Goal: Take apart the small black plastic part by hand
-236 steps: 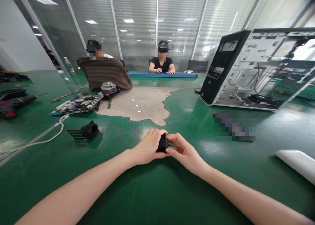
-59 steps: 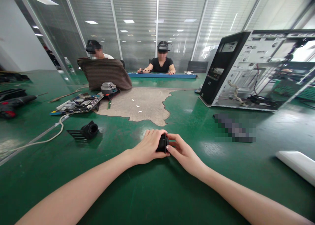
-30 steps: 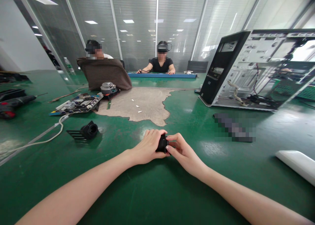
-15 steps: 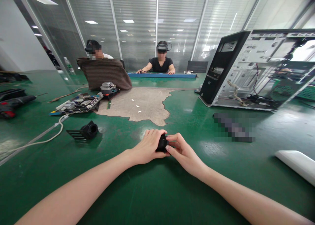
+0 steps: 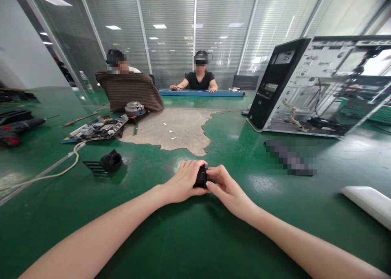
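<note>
A small black plastic part [image 5: 200,178] is held between both hands, just above or on the green tabletop; its exact kind is hard to make out. My left hand [image 5: 184,182] wraps round its left side, thumb below and fingers over the top. From the right, my right hand [image 5: 225,189] pinches a smaller black piece on the part's right face with thumb and fingertips. Much of the part lies hidden behind the fingers. To the left on the table lies a black slotted bracket with a round opening [image 5: 114,161].
An opened computer case [image 5: 265,87] stands at the right. A circuit board [image 5: 97,128], a brown cloth-covered object [image 5: 128,89] and a cordless drill [image 5: 24,128] lie left. A white object [image 5: 369,203] rests at the right edge. Two people sit across the table.
Almost nothing differs. Both hands keep the same grip on the black part in the same place.
</note>
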